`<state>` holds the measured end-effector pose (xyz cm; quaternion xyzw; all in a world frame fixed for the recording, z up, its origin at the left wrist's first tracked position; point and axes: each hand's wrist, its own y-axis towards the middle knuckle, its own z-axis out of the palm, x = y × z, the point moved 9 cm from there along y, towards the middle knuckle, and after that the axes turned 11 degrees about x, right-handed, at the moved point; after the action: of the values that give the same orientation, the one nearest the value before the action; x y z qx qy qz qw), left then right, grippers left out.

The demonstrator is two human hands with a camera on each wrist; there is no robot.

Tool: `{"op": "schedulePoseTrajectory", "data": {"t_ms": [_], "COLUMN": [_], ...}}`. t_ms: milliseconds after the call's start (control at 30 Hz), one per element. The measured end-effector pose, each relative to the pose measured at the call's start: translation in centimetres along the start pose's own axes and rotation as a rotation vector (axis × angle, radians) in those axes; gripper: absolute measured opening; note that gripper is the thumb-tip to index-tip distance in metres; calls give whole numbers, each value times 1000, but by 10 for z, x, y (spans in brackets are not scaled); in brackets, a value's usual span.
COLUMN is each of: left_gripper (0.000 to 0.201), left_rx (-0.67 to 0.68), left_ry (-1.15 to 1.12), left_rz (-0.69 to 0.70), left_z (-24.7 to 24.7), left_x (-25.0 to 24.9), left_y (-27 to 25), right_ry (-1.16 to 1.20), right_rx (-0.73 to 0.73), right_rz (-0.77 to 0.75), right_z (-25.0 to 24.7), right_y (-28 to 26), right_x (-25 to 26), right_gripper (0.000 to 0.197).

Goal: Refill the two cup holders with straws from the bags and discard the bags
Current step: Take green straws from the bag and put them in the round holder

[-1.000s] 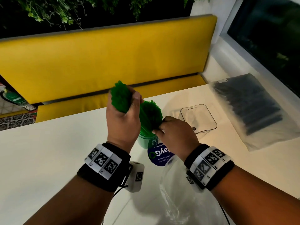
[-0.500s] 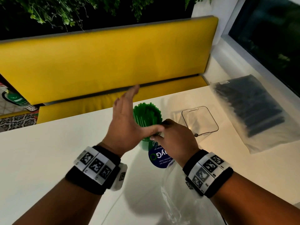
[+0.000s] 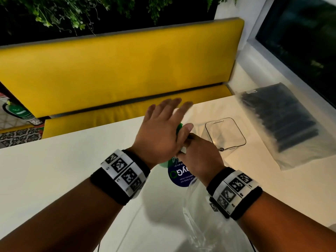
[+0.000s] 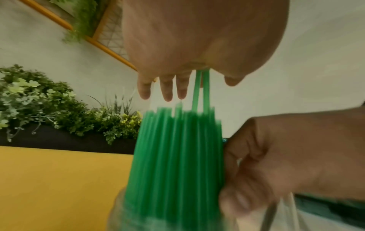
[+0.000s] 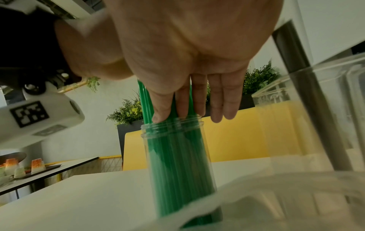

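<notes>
A round clear cup (image 5: 178,125) stands on the white table (image 3: 54,170), packed with green straws (image 4: 177,156). My left hand (image 3: 163,128) lies flat and open on top of the straws; in the left wrist view two straws (image 4: 200,89) stick up against its palm. My right hand (image 3: 198,153) grips the bundle from the right just above the cup's rim, fingers (image 5: 185,101) lying along the straws. An empty clear bag (image 3: 209,224) lies crumpled under my right wrist. A square clear holder (image 3: 219,120) stands empty to the right. Further right lies a bag of black straws (image 3: 283,120).
A yellow bench (image 3: 118,66) runs along the table's far edge. A window sill and dark window (image 3: 300,42) close off the right side. A round blue label (image 3: 181,177) shows at the cup's near side.
One second ago my left hand held a bunch of green straws above the cup. It let them go into the cup, opened, and now lies flat over their tops. My right hand stayed at the cup.
</notes>
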<state>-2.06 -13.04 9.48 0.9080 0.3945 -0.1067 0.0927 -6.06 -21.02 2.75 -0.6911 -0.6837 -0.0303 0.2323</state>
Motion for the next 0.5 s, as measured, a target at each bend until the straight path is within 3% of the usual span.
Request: {"op": "schedulePoseTrajectory", "data": {"t_ms": [100, 267, 400, 500], "left_gripper": [51, 67, 66, 61], "left_rx": [154, 71, 285, 138], "left_ry": [144, 79, 163, 18], "left_rz": [5, -2, 68, 81], "left_z": [28, 6, 29, 5], "left_x": [2, -2, 1, 2], "left_y": [-2, 2, 0, 4], "right_ry": [8, -6, -12, 17], "right_rx": [-7, 20, 7, -15], "right_rz": [18, 47, 43, 9], "right_z": [-1, -1, -1, 0], "right_y": [0, -1, -1, 0], "right_x": [-1, -3, -3, -3], "right_gripper": [35, 42, 41, 39]}}
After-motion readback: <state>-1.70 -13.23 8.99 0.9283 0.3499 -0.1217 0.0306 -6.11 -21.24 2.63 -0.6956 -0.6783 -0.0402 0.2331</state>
